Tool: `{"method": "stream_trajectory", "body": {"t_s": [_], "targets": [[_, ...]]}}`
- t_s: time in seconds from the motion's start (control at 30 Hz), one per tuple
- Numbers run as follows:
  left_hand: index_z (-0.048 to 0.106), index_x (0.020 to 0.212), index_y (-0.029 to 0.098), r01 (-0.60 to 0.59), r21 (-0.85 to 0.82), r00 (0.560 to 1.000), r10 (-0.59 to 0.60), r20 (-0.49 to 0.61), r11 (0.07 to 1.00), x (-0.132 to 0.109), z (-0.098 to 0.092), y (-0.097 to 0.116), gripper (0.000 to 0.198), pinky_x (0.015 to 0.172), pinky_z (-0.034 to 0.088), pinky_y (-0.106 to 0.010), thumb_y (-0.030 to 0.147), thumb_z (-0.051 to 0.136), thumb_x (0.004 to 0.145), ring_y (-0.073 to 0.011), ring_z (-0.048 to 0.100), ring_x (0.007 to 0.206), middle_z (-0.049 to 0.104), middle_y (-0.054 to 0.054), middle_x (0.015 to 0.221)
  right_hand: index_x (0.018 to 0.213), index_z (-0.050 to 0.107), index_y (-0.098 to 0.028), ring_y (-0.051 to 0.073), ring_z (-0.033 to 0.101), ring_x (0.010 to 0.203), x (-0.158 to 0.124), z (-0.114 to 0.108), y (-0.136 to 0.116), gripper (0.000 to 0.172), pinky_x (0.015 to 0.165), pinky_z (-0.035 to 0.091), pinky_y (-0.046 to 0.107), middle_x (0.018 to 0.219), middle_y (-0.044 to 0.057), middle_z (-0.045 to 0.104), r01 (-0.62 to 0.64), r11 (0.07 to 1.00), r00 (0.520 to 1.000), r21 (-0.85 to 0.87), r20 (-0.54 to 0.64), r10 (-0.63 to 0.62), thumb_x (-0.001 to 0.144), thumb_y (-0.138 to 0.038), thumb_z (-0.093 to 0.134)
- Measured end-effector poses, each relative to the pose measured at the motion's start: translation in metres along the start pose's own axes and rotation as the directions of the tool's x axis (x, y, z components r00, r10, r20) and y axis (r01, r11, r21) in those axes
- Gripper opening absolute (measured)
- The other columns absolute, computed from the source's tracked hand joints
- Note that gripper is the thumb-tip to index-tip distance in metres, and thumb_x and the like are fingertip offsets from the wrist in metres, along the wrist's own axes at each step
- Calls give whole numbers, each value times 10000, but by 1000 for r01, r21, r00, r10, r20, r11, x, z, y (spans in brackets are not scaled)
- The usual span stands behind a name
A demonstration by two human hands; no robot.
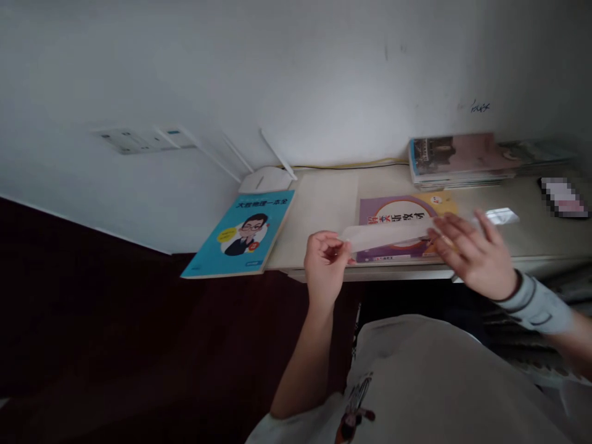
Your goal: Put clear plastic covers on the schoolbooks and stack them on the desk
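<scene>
A thin, translucent plastic sheet (388,237) stretches between my hands as a narrow strip, held over the front part of the desk. My left hand (327,256) pinches its left end between thumb and fingers. At the strip's right end, my right hand (472,253) grips it with bent fingers and the little finger raised; the thumb is hidden. Shiny clear plastic (502,216) shows just beyond the right hand, but whether it belongs to the same sheet I cannot tell. Under the strip lies a purple and yellow book (374,209), partly covered by it.
A blue book (250,237) juts over the desk's (319,203) left front edge. Behind it stands a white router (266,180) with raised antennas. Stacked books (462,160) sit against the wall at the back right. A phone (564,197) lies at the far right.
</scene>
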State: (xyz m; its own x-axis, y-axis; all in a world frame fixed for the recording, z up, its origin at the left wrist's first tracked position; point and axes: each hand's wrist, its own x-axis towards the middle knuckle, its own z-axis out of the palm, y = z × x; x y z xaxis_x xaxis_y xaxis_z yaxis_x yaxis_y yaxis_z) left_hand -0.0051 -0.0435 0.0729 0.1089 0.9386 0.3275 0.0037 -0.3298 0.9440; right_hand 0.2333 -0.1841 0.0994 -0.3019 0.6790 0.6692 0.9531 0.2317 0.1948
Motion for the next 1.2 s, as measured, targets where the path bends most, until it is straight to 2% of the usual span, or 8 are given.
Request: {"method": "stream_trajectory", "body": {"t_s": [0.23, 0.33, 0.47, 0.53, 0.6, 0.77, 0.93, 1.2], "targets": [[490, 946, 222, -34, 41, 999, 33, 36, 999, 6, -7, 0, 271, 410, 469, -179, 258, 668, 745, -61, 516, 432, 549, 74, 689, 1156, 669, -268, 206, 635, 984, 42, 31, -21, 328, 865, 516, 417, 1023, 53, 721, 185, 978, 979, 96, -106, -175, 911, -122, 508], [569, 956, 211, -235, 299, 967, 254, -28, 925, 2, -9, -1, 169, 510, 503, -215, 286, 626, 816, -95, 589, 567, 617, 1, 806, 1073, 703, -249, 201, 627, 846, 46, 32, -19, 295, 746, 509, 387, 885, 59, 716, 222, 975, 968, 5, -120, -220, 905, -112, 503], [677, 984, 235, -631, 632, 666, 731, 146, 450, -6, 2, 12, 178, 847, 503, -362, 305, 674, 820, -224, 639, 956, 680, -95, 1024, 995, 717, -207, 208, 608, 790, 51, 25, -19, 254, 682, 478, 369, 824, 78, 696, 231, 973, 966, 0, -122, -229, 898, -102, 507], [684, 1005, 268, -761, 595, 537, 765, 355, 257, -7, 12, 20, 181, 919, 456, -389, 276, 679, 825, -235, 636, 1001, 713, -66, 1013, 975, 715, -210, 203, 608, 779, 54, 22, -19, 248, 679, 470, 360, 806, 74, 686, 208, 977, 973, 47, -109, -201, 907, -107, 500], [682, 1006, 272, -826, 520, 491, 728, 478, 217, -2, 21, 26, 171, 923, 433, -375, 207, 625, 859, -208, 651, 959, 733, -36, 962, 966, 714, -224, 197, 608, 767, 59, 20, -19, 258, 677, 468, 357, 794, 66, 683, 188, 981, 979, 52, -85, -183, 925, -126, 479], [701, 861, 242, -830, 383, 558, 609, 564, 406, 33, 31, 36, 196, 745, 446, -308, 196, 515, 904, -158, 633, 703, 688, -20, 720, 958, 712, -240, 178, 609, 721, 74, 20, 2, 328, 637, 460, 339, 768, 49, 698, 145, 989, 988, -16, 65, -144, 967, -177, 391], [692, 747, 231, -732, 366, 660, 464, 591, 575, 77, 42, 40, 209, 700, 438, -286, 303, 553, 886, -148, 580, 636, 647, -3, 664, 1000, 696, -198, 189, 605, 707, 72, 19, 69, 342, 615, 431, 328, 777, 60, 704, 134, 991, 968, -18, 218, -126, 987, -258, 359], [675, 699, 183, -608, 398, 697, 224, 681, 687, 128, 74, 28, 247, 667, 421, -257, 317, 544, 860, -149, 600, 682, 687, -15, 725, 831, 681, -209, 162, 576, 647, 38, 29, 160, 454, 601, 408, 286, 722, 42, 661, -317, 904, 911, 286, 358, 206, 948, -532, 384]]}}
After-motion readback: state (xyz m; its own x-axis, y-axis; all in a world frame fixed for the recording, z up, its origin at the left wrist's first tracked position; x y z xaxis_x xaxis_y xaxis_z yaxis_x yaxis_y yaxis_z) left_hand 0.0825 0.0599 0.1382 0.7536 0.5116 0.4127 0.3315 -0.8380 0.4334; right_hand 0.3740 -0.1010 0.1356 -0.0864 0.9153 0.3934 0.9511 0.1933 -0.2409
